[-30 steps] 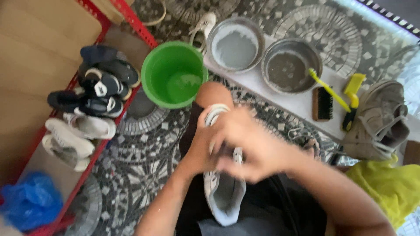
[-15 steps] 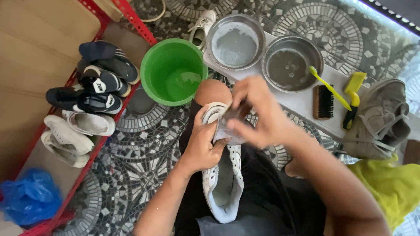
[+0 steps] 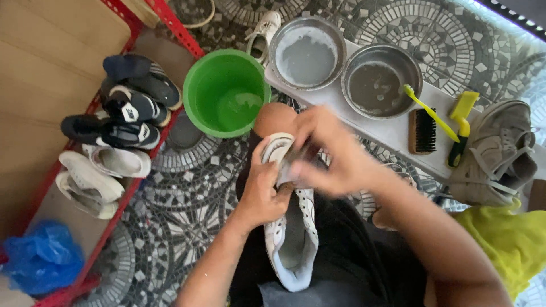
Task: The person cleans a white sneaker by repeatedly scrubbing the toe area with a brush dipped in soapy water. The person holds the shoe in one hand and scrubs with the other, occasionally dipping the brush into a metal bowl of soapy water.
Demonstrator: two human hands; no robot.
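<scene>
L hand [image 3: 263, 196] grip clenched round white sneaker [image 3: 293, 239] on lap, R hand [image 3: 335, 156] pinching its tongue, blurred, green bucket [image 3: 226, 94] just ahead.

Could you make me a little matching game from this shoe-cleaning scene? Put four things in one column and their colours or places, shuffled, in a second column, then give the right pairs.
Things:
1. bucket
2. toothbrush
3. plastic bag
4. white sneaker

Colours or places:
A. blue, at the bottom left by the red rack
B. on the person's lap, held by the left hand
C. green, with a little water inside
D. yellow, lying on the white board beside a dark brush

Pairs: 1-C, 2-D, 3-A, 4-B
</scene>
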